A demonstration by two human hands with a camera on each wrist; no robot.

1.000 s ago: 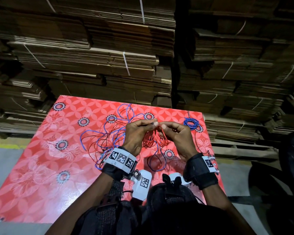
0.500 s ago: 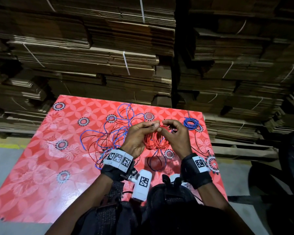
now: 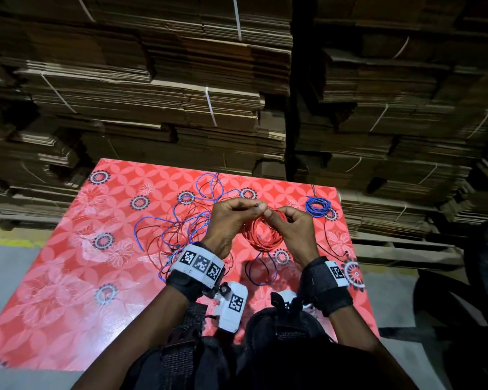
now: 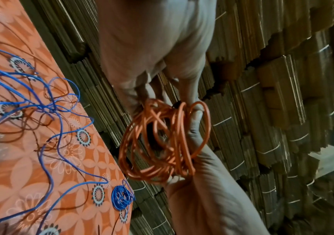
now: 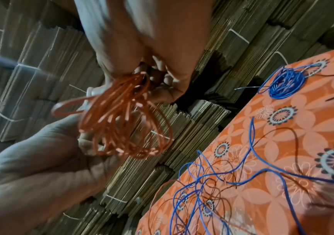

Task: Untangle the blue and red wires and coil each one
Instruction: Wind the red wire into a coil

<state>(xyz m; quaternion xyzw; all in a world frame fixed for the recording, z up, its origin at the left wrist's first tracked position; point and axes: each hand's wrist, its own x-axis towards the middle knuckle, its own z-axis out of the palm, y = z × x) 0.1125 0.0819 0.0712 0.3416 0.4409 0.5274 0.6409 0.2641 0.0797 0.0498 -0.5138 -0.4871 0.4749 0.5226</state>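
Your left hand (image 3: 228, 220) and right hand (image 3: 295, 230) are raised just above the middle of the desk (image 3: 54, 305), holding a red wire coil (image 3: 261, 235) between them. The head view shows your left thumb and forefinger pinching a dark wire end near the top of the coil, fingertip to fingertip with your right hand. The left wrist view adds what that hides: the coil is a loose bundle of smooth round loops, and your right fingers (image 4: 194, 125) are curled through and around it. The right wrist view is blurred, but shows your left fingers (image 5: 162, 77) bunched at the coil's top.

On the desk's glossy red flowered cover, left of your hands, lies a loose tangle of wires (image 3: 181, 220), thin blue and dark red strands crossing. Near the far right corner sits a small blue wire coil (image 3: 318, 206), tightly wound. Beyond the desk rise stacks of flattened cardboard (image 3: 181, 94), strapped in white bands.
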